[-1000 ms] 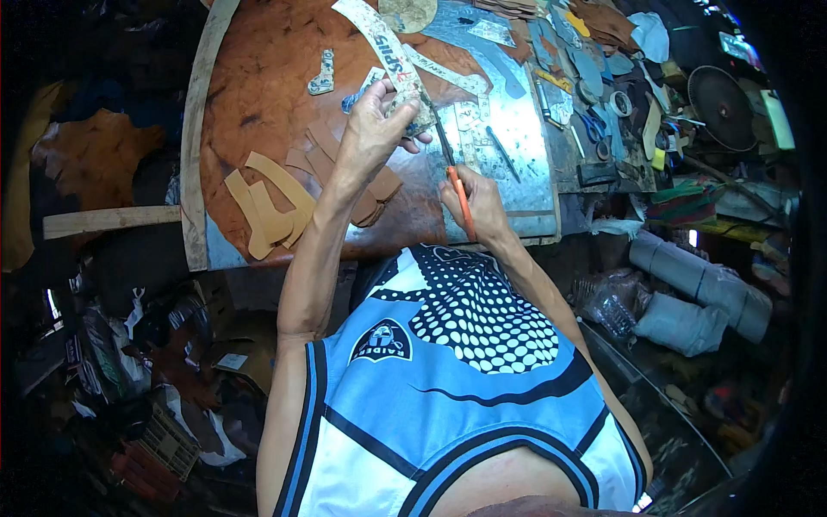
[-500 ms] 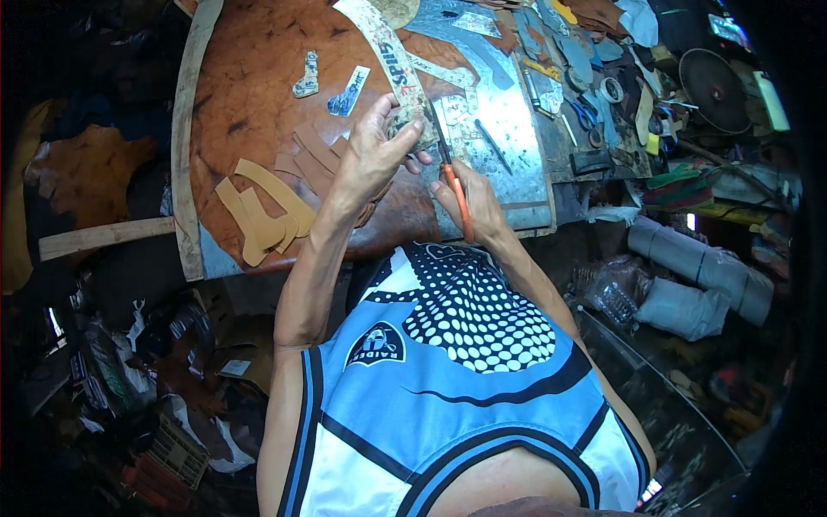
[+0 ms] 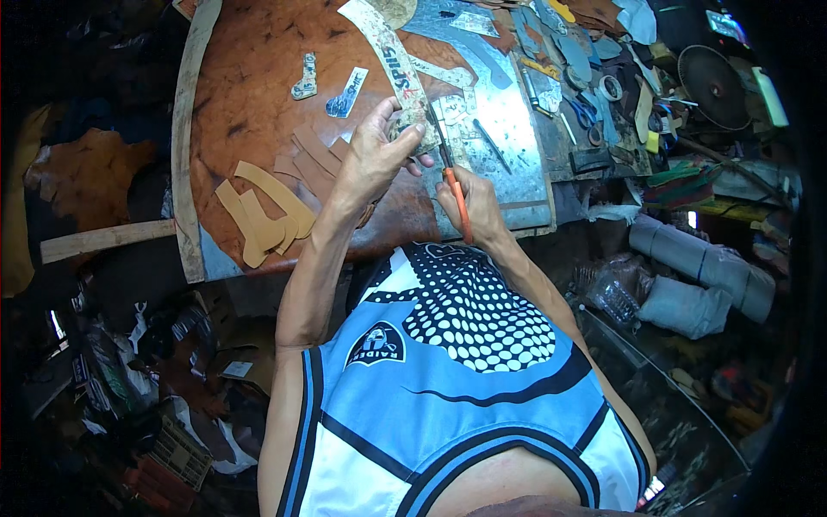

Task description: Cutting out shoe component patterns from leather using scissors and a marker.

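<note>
My left hand (image 3: 376, 155) pinches the near end of a long, curved, whitish pattern strip (image 3: 379, 47) with dark marker writing, its thumb on top. Orange-handled scissors (image 3: 459, 202) are gripped in my right hand (image 3: 479, 207). Their dark blades lie along the right edge of the strip's near end, close to my left fingertips. Whether another layer lies under the strip is hidden by my hand. On the table by my left forearm are several tan leather cutouts (image 3: 254, 220) and brown leather pieces (image 3: 314, 155).
Brown leather (image 3: 258, 43) covers much of the table, next to a shiny metal sheet (image 3: 508, 177) with a pen (image 3: 493, 146) on it. Two small patterns (image 3: 348, 92) lie beyond my left hand. Tape rolls (image 3: 611, 88) and scraps crowd the right side. A wooden strip (image 3: 183, 155) edges the left.
Both hands keep their holds. The pattern strip has shifted very slightly to the right, and my right fingers have moved a little on the scissors' handles.
</note>
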The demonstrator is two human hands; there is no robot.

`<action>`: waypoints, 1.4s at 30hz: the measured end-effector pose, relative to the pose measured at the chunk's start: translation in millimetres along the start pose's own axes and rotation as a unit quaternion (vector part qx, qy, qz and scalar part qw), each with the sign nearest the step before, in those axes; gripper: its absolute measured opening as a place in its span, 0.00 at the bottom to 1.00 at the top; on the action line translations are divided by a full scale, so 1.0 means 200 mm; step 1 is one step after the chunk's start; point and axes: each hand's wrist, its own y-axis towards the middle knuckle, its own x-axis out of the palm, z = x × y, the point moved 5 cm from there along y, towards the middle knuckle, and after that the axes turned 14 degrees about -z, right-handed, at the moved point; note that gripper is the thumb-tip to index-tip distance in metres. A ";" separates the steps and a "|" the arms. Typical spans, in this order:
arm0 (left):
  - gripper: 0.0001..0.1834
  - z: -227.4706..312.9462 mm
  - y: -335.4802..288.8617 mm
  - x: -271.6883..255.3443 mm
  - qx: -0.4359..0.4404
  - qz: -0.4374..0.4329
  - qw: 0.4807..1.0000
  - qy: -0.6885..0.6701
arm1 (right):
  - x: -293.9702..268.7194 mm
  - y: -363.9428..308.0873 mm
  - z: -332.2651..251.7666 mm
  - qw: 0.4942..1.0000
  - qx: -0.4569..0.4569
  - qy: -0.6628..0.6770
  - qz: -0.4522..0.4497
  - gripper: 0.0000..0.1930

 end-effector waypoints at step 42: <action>0.18 -0.02 -0.03 0.02 -0.027 -0.016 0.999 0.027 | -0.01 0.00 0.01 0.998 0.053 0.006 -0.016 0.09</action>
